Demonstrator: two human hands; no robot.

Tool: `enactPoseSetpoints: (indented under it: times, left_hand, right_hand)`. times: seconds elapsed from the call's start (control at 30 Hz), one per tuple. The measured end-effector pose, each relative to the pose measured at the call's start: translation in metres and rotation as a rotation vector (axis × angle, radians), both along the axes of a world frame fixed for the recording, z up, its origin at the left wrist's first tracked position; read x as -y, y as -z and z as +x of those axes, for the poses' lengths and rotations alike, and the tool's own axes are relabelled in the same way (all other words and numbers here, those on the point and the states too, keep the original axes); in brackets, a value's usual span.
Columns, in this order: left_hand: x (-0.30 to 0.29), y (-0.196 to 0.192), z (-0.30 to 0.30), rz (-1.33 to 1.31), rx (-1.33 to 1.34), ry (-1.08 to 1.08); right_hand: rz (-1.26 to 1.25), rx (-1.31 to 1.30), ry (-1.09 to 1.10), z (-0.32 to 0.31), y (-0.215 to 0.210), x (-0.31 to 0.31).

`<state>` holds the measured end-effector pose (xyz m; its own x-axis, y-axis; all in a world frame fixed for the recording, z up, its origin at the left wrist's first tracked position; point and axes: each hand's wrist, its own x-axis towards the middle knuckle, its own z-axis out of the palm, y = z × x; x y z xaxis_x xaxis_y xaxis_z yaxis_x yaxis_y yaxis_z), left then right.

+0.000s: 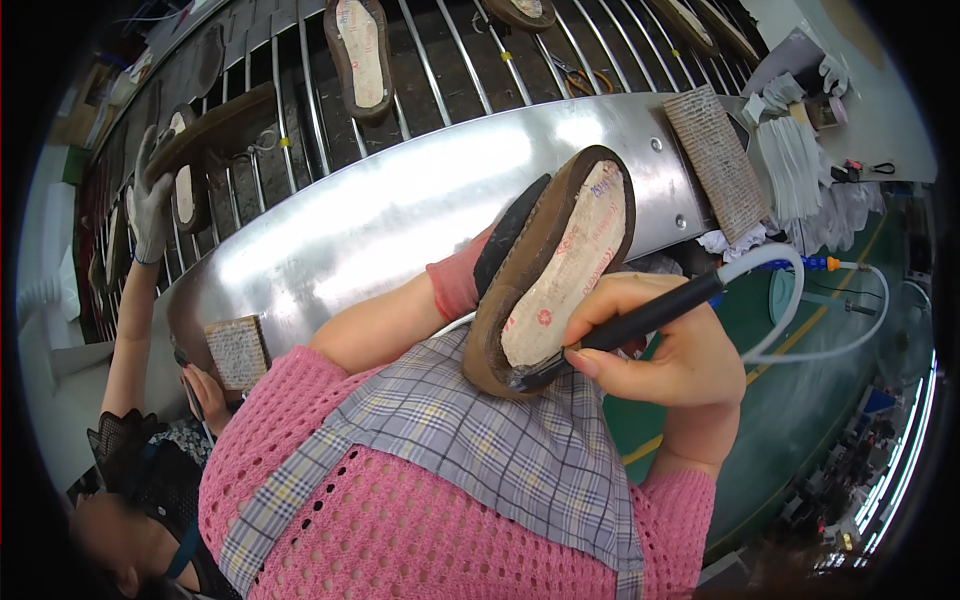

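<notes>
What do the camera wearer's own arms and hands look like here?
Both arms have pink openwork-knit sleeves, with bare forearm showing beyond them. Reddish-pink fabric, a glove or cuff, covers the left wrist; the left hand is mostly hidden. The right hand is ungloved, with no ring or watch visible.

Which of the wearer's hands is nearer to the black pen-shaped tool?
Right. The right hand grips the black tool itself; the left hand, mostly hidden behind the shoe, is at its left side, away from the tool.
</notes>
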<state>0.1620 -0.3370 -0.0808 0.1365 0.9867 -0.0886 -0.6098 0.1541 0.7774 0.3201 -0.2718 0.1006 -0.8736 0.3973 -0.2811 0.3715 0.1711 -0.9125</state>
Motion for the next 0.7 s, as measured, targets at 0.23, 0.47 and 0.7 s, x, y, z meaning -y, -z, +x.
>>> enactPoseSetpoints:
  times: [0.23, 0.47, 0.7]
  left_hand:
    - [-0.008, -0.002, 0.008, 0.039, 0.031, 0.113]
    - [-0.015, -0.004, 0.011, 0.01, 0.076, 0.107]
    - [-0.02, -0.001, 0.006, -0.131, 0.449, -0.061]
  right_hand:
    - [0.051, -0.075, -0.371, -0.019, 0.001, -0.027]
    - [0.374, -0.214, -0.531, -0.026, -0.003, -0.034]
    - [0.591, -0.161, 0.01, 0.002, -0.025, -0.05]
